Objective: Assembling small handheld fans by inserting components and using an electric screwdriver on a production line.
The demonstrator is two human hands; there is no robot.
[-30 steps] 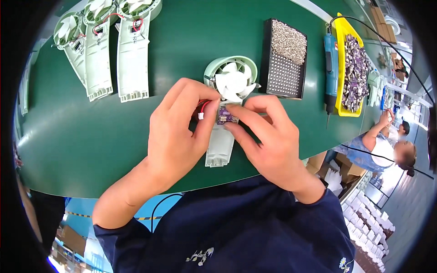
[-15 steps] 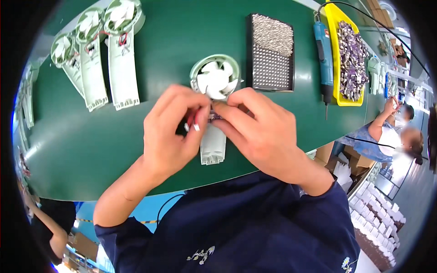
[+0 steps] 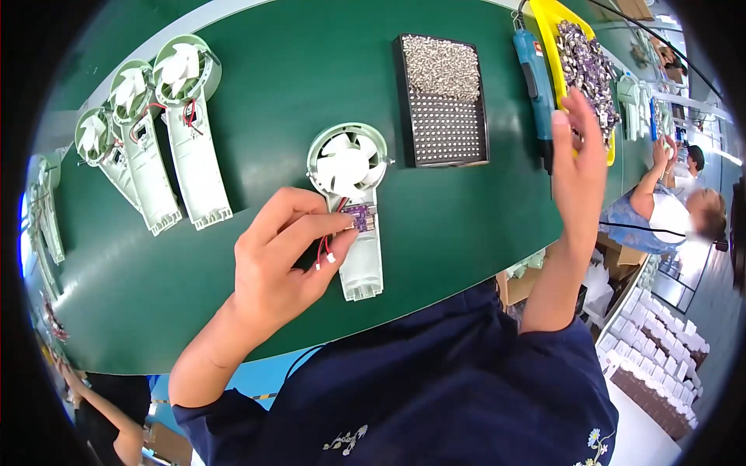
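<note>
A purple circuit board (image 3: pixel 360 217) is pinched between thumb and fingertips of the left hand (image 3: pixel 281 256), over the upper handle of a pale green fan unit (image 3: pixel 362 268). The board seems to be gripped by its near edge so that most of its face is left uncovered; whether it is seated in the handle cannot be told. Red wires (image 3: pixel 323 245) ending in white connectors (image 3: pixel 331 257) hang beside the thumb, apparently gathered clear of the handle.

The right hand (image 3: pixel 579 159) is raised well apart from the unit, fingers extended and thumb separated, with nothing seen held. In view it overlaps the yellow tray (image 3: pixel 546 27) of similar boards and lies just beside the electric screwdriver (image 3: pixel 535 74), which is probably placed there for easy reach.

The fan unit is laid face up on the green bench (image 3: pixel 303 85), white blades (image 3: pixel 342 167) at the far end, presumably to expose the handle's hollow. A black tray (image 3: pixel 403 101) of small metal parts (image 3: pixel 443 68) is set beyond it, to the right. Three similar units (image 3: pixel 196 167) are grouped at upper left, likely to free the working area.
</note>
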